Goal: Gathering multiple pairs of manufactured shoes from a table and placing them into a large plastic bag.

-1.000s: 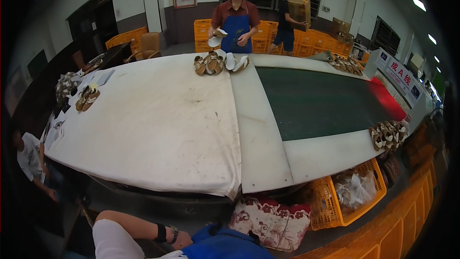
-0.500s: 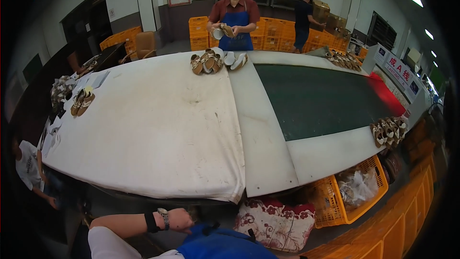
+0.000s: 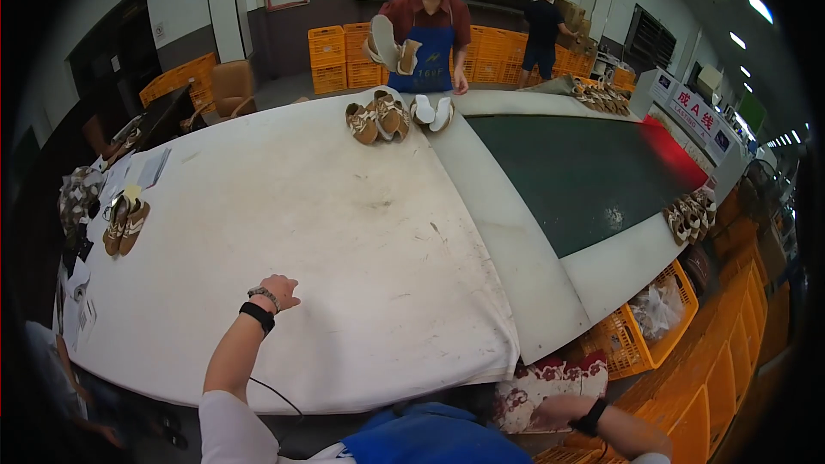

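Note:
My left hand reaches over the white-covered table, holding nothing, its fingers loosely bent and the thumb apart. A watch and a black strap circle its wrist. Low at the right, my right hand is in front of a red-and-white flowered cushion; its fingers are blurred and I cannot tell their pose. A black band is on that wrist. Brown-and-white shoes stand in a group at the table's far edge, beside white-lined shoes. Another brown pair is at the far left.
Across the table, a co-worker in a blue apron holds up shoes. A dark green panel is set into the right side, with shoes by its corner. An orange crate holding clear plastic is below the right edge.
My left hand has moved from below the near table edge to above the cloth. My right hand has come into view. The co-worker has raised the shoes and lowered one hand.

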Demonstrator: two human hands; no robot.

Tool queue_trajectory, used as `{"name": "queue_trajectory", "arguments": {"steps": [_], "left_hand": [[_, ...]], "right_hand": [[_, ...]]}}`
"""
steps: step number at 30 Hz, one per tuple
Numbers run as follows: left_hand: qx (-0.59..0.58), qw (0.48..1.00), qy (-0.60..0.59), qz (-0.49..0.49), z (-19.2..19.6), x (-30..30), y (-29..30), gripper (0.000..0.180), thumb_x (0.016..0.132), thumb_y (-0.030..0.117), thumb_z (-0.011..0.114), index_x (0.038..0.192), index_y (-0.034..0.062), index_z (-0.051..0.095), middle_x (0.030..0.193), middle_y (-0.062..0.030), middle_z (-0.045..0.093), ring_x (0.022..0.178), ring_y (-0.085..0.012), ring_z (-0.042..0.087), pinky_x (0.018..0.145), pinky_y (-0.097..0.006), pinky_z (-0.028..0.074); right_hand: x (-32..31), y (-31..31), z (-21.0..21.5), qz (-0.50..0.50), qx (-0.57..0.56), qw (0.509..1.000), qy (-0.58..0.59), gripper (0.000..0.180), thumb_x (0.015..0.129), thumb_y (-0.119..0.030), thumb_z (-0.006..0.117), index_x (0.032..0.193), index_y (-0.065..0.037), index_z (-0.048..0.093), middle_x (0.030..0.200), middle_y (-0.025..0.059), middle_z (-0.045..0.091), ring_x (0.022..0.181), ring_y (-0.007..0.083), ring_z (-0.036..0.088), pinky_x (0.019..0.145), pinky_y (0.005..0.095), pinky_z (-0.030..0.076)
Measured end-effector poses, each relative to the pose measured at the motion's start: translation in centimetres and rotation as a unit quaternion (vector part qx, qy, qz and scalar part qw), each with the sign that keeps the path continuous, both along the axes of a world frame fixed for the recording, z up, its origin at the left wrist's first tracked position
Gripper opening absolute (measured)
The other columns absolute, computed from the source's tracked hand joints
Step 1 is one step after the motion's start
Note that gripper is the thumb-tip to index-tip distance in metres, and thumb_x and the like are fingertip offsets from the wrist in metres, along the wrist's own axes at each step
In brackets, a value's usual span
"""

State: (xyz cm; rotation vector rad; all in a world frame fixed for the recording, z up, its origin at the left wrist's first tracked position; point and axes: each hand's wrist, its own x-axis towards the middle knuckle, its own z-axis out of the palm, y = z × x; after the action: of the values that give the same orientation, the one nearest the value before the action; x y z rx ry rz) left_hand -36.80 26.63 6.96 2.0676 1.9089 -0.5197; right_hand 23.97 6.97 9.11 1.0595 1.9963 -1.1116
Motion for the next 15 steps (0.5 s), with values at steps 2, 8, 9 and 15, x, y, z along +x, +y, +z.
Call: {"name": "queue_trajectory", "arguments": {"steps": [2,8,9,15], "left_hand": [[-0.001,1.000,0.000,0.030,-2.5,-1.5,0.7,0.061,0.072,0.048,0.062,0.121,0.0149,0.048,0.117,-0.0168,0.050,0.108,-0.0343,0.049,0.089,-0.045,0.043],[-0.152,0.980,-0.015,0.126,-7.6,-0.8,0.2,0.090,0.065,0.058,0.064,0.137,0.0200,0.026,0.137,-0.0182,0.027,0.125,-0.0390,0.030,0.096,-0.050,0.037],[-0.136,0.980,-0.026,0.141,-7.2,0.1,-0.7,0.092,0.064,0.056,0.065,0.138,0.0202,0.024,0.139,-0.0187,0.022,0.126,-0.0392,0.028,0.096,-0.050,0.037],[-0.161,0.968,-0.077,0.175,-6.0,-0.6,-2.1,0.100,0.061,0.052,0.070,0.140,0.0190,0.017,0.145,-0.0195,0.005,0.129,-0.0413,0.022,0.100,-0.049,0.033]], "right_hand": [[1.7,6.7,3.1,-0.039,0.188,0.978,-0.088,0.038,0.079,-0.042,0.056,0.104,-0.014,0.061,0.091,0.0129,0.064,0.088,0.0320,0.060,0.075,0.0403,0.048],[1.5,22.9,16.3,-0.186,0.570,0.800,-0.005,0.044,0.075,-0.021,0.063,0.116,-0.008,0.052,0.087,0.0156,0.063,0.083,0.0330,0.060,0.073,0.0409,0.048],[0.0,24.5,17.9,-0.201,0.579,0.790,-0.002,0.044,0.075,-0.020,0.064,0.116,-0.008,0.052,0.087,0.0158,0.063,0.084,0.0329,0.060,0.073,0.0411,0.047],[-9.6,33.9,20.6,-0.161,0.523,0.837,0.022,0.044,0.076,-0.022,0.062,0.118,-0.009,0.052,0.107,0.0147,0.060,0.100,0.0293,0.056,0.085,0.0374,0.045]]}}
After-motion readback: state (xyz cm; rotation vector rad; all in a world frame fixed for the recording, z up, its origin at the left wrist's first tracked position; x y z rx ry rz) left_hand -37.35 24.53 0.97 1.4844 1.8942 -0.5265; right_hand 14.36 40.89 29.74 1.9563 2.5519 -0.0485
